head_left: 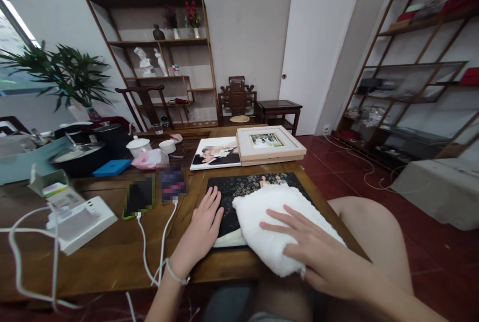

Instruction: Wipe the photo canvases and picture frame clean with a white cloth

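A dark photo print (239,187) lies flat on the wooden table (112,252) in front of me. My left hand (202,230) rests open on its left edge, fingers flat and together, holding it down. A folded white fluffy cloth (262,222) covers the print's lower right part. My right hand (310,247) lies on the cloth with fingers spread flat, pressing it onto the print. A thin bracelet sits on my left wrist.
Behind the print lie another photo print (216,153) and a light framed photo (270,143). Two phones (140,197) on white cables, a white box (78,220), pots, bowls and a blue case (111,167) fill the left. Shelves line both walls; my knee (370,232) is right.
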Tool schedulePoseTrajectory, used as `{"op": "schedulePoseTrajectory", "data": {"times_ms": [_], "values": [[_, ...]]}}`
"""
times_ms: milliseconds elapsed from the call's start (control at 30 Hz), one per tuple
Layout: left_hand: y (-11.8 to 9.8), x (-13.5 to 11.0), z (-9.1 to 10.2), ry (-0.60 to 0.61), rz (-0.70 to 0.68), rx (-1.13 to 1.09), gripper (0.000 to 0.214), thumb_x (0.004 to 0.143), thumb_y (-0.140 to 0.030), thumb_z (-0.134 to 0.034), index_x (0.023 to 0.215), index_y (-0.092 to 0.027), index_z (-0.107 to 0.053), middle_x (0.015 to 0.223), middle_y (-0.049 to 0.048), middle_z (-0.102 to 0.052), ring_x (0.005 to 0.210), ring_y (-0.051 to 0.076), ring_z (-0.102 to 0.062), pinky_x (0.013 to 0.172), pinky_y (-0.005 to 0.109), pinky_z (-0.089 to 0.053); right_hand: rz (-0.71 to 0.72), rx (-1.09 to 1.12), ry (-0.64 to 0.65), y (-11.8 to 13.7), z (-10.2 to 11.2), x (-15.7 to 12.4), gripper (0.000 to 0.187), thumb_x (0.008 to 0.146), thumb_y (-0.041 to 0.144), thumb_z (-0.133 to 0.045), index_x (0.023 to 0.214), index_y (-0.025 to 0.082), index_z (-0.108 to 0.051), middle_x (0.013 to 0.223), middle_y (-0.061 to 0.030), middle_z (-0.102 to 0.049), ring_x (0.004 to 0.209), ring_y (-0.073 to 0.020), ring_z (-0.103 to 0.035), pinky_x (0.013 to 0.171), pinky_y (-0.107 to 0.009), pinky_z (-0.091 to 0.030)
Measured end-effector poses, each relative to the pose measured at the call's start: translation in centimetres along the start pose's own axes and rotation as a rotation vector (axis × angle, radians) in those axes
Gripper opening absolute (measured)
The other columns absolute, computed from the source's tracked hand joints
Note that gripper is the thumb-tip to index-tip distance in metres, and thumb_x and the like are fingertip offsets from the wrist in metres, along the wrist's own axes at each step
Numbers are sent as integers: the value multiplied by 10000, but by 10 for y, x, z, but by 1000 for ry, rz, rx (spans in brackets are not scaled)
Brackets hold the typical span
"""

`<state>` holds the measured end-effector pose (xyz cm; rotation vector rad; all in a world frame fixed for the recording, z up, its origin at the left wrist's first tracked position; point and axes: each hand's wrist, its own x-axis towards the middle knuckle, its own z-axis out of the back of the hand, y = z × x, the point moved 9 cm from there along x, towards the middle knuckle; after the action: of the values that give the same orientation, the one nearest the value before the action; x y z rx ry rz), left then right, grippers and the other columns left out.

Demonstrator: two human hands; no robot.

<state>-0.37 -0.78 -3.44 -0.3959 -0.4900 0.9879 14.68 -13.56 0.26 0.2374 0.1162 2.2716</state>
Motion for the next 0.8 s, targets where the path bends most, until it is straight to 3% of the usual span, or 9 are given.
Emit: {"op": "schedulePoseTrajectory", "data": {"times_ms": [67, 233, 333, 467, 700, 800], "values": [[0, 0, 0, 2, 7, -11, 481, 930, -353, -271, 1373, -177, -339, 1486, 113, -259, 1383, 217, -166, 1075, 530, -205, -37, -1, -30, -17, 3, 6, 409, 557, 20, -434, 895, 196, -585, 1419, -41, -383, 1357, -234, -193, 1109, -494, -154], [-1, 1, 4, -18, 10, -17, 464, 922, -321, -289, 1340, -150, -395, 1469, 120, -297, 1374, 211, -201, 1088, 499, -213, -238, -63, -184, -101, 13, 17, 349, 713, 66, -436, 1020, 166, -568, 1382, -148, -411, 1302, -260, -318, 1057, -489, -273], [-3, 2, 8, -53, -10, -11, 451, 909, -292, -306, 1303, -120, -445, 1449, 124, -338, 1364, 201, -233, 1103, 452, -221, -266, -71, -232, -124, 13, 18, 347, 739, 69, -418, 1038, 169, -564, 1363, -148, -434, 1289, -258, -341, 1052, -489, -276], [-3, 4, 11, -106, -57, 19, 440, 901, -278, -317, 1249, -85, -504, 1412, 133, -400, 1348, 189, -275, 1108, 405, -239, -225, -66, -227, -104, 9, 14, 365, 687, 36, -421, 987, 180, -574, 1335, -122, -474, 1333, -249, -256, 1082, -516, -198], [-3, 3, 8, -104, -58, 37, 467, 910, -282, -303, 1293, -59, -452, 1416, 142, -388, 1349, 193, -275, 1107, 418, -248, 2, -19, -60, -14, -3, 10, 349, 577, 26, -452, 849, 198, -589, 1434, -32, -360, 1365, -263, -155, 1100, -545, -87], [-4, 4, 8, -92, -47, 40, 469, 911, -281, -298, 1281, -45, -465, 1421, 149, -379, 1352, 201, -268, 1112, 416, -235, 18, 2, -58, -16, -2, 18, 364, 594, 27, -457, 884, 197, -595, 1425, -39, -375, 1356, -245, -192, 1103, -515, -128]]}}
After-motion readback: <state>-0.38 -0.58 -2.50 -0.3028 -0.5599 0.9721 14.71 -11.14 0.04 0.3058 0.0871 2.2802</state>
